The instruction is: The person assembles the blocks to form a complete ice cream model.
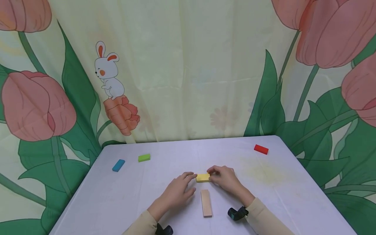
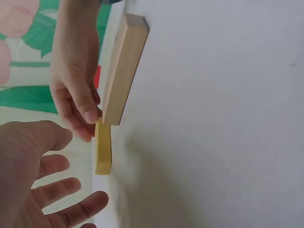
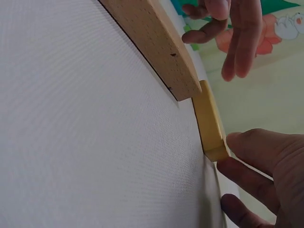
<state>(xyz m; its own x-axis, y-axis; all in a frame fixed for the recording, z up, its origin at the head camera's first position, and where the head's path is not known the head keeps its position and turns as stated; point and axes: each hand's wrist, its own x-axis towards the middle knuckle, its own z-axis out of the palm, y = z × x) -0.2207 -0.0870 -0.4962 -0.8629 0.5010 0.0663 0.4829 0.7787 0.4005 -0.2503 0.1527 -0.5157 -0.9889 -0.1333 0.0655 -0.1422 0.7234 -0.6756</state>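
A yellow block [image 1: 202,178] lies crosswise on the table, near the middle. My right hand [image 1: 224,178] is at its right end, thumb and index finger pinching the corner; the right wrist view shows the thumb [image 3: 251,145] against the block. At the other end my left hand [image 1: 179,189] hovers with its fingers spread, holding nothing. In the left wrist view those fingers [image 2: 85,209] look apart from the yellow block [image 2: 103,152]. Nearer to me, between both forearms, a plain wooden block [image 1: 206,203] lies lengthwise, touched by neither hand.
On the white-covered table [image 1: 94,202], a blue block [image 1: 118,165] and a green block [image 1: 144,158] lie at the far left. A red block [image 1: 261,149] is near the far right corner. Behind the back edge hangs a printed curtain [image 1: 182,81].
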